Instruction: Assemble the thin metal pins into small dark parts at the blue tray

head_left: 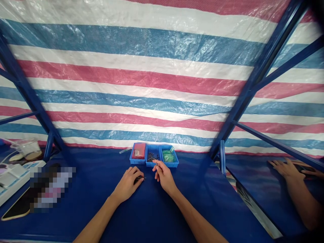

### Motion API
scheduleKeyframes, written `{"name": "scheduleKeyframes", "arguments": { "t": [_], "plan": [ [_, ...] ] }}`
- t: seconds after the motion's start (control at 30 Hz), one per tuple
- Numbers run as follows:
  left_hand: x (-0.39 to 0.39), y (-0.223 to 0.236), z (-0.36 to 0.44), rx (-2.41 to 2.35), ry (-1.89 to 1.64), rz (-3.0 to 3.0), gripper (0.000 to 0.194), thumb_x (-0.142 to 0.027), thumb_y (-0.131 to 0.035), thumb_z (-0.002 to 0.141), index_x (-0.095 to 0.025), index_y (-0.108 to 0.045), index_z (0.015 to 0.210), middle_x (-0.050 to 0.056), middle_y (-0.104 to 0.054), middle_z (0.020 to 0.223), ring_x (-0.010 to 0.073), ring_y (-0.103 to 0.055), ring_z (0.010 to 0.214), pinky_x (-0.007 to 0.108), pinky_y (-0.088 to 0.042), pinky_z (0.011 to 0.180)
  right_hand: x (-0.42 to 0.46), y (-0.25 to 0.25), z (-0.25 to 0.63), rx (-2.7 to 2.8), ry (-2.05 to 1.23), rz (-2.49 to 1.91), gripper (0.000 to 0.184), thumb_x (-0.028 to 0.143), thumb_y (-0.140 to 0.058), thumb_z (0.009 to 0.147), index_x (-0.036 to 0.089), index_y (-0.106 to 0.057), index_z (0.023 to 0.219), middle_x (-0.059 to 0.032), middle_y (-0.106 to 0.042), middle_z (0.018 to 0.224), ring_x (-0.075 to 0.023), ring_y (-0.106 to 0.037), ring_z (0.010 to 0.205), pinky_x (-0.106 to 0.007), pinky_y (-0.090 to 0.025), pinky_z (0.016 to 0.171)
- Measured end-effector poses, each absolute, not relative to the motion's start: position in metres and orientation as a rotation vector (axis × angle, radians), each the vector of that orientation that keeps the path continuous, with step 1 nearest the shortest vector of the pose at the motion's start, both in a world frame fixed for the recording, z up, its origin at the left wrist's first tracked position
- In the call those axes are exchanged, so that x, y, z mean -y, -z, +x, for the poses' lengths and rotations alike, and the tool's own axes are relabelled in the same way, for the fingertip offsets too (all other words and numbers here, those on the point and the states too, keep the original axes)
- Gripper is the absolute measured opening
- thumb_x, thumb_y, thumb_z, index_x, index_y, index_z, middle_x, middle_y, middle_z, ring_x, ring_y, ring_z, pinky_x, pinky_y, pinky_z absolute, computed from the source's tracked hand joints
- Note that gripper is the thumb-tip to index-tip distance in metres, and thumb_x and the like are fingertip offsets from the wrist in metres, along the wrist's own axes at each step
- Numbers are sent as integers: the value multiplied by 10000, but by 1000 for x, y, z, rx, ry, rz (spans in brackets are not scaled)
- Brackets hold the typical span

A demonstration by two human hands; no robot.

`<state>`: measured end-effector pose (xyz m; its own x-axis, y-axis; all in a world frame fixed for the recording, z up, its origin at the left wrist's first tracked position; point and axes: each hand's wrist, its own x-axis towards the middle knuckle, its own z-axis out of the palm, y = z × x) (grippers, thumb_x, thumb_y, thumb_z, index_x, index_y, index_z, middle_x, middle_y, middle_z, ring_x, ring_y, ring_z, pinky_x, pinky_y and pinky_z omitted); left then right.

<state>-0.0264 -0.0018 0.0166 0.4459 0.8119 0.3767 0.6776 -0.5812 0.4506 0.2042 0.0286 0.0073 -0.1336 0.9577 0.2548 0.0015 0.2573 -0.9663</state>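
My left hand (131,179) rests on the blue table with its fingers curled over several small dark screws (139,178); thin ends stick out past the thumb. Just in front of the middle bin, my right hand (163,173) is raised, thumb and fingertips pinched together. Something thin and small seems to be between them, too small to name. Three joined blue bins stand beyond my hands: the left bin (138,162) holds red plastic bags (139,151), the middle bin (151,165) dark screws (152,156), and the right bin (172,165) green plastic bags (168,155).
A clear plastic strip (125,150) lies left of the bins. At far left are a white power strip (22,175) and a black flat object (19,204), partly blurred out. Blue metal posts (238,104) flank the table. Another person's hand (287,170) works at right.
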Motion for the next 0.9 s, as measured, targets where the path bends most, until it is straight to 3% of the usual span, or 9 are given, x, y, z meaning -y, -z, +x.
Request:
{"name": "scheduleKeyframes", "arguments": {
  "t": [0.1,0.27,0.43,0.57,0.77,0.9],
  "plan": [
    [2,-17,-26,-1297,-828,2459,249,-421,-486,1111,-275,-688,1103,50,-661,1095,252,-600,1020,425,-491,921,-30,-8,205,1395,-1139,-934,454,546,-597,960,219,-646,1270,-52,-712,953,-138,-619,572,-237,-455,455],
    [2,-18,-27,-1285,-843,2460,281,-437,-473,1113,-268,-696,1091,58,-662,1089,254,-596,1018,425,-496,914,-32,-10,208,1292,-1175,-969,422,600,-653,934,186,-667,1015,-63,-753,887,-123,-606,533,-215,-428,433],
    [3,-19,-27,-1286,-852,2458,300,-449,-461,1113,-271,-701,1089,59,-665,1083,257,-600,1008,428,-506,906,-29,-14,208,1266,-1147,-1010,471,671,-671,904,201,-644,938,-48,-737,856,-122,-576,503,-219,-405,411],
    [3,-19,-27,-1289,-855,2459,290,-443,-471,1109,-275,-707,1088,60,-668,1079,257,-609,1007,424,-513,914,-27,-15,209,1290,-1037,-1072,425,634,-714,889,221,-617,919,-11,-671,818,-131,-561,515,-230,-405,419],
    [3,-20,-27,-1303,-835,2455,251,-427,-499,1103,-278,-700,1085,49,-669,1089,254,-612,1017,417,-506,922,-26,-15,212,1475,-631,-1135,231,446,-717,923,225,-681,865,-21,-617,904,-174,-558,717,-302,-504,693],
    [3,-20,-26,-1298,-826,2460,275,-430,-475,1112,-268,-696,1088,58,-668,1093,255,-607,1014,425,-501,919,-24,-18,211,1472,-654,-1120,224,440,-678,946,229,-675,873,-25,-631,914,-180,-583,734,-297,-508,673]
  ]
}}
